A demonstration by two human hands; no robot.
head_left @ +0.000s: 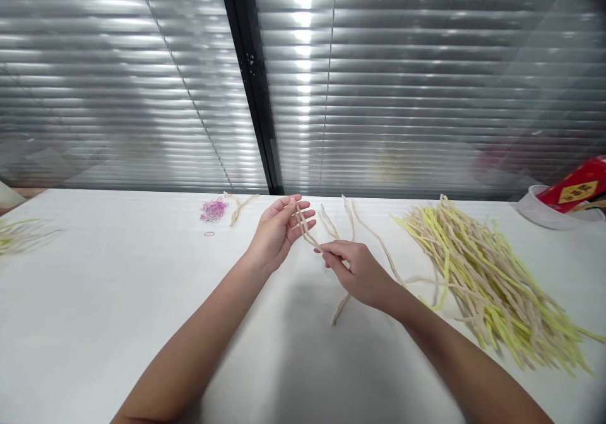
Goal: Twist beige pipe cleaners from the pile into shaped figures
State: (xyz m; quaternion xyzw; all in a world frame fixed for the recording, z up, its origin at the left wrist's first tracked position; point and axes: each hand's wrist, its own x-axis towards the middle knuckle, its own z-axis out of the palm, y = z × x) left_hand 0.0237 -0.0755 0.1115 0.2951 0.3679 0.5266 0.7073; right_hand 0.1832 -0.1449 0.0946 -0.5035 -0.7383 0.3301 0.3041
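Observation:
Between my two hands runs a doubled beige yarn strand (307, 233). Its upper end is pinched by the thumb of my left hand (278, 229), whose other fingers are spread. The fingertips of my right hand (355, 266) close on the lower part of the strand. Several loose beige yarn pieces (379, 241) lie on the table behind and beneath my right hand. To the right rests a large pile of beige and yellow yarn strands (492, 279).
On the white table (118, 310) sits a heap of pink and purple rubber bands (214, 209), with one loose band (209, 233). Beside it lies a short beige yarn piece (240, 208). A white bowl (544, 212) with a red packet (577, 184) stands far right. Glass and blinds (402, 83) rise behind.

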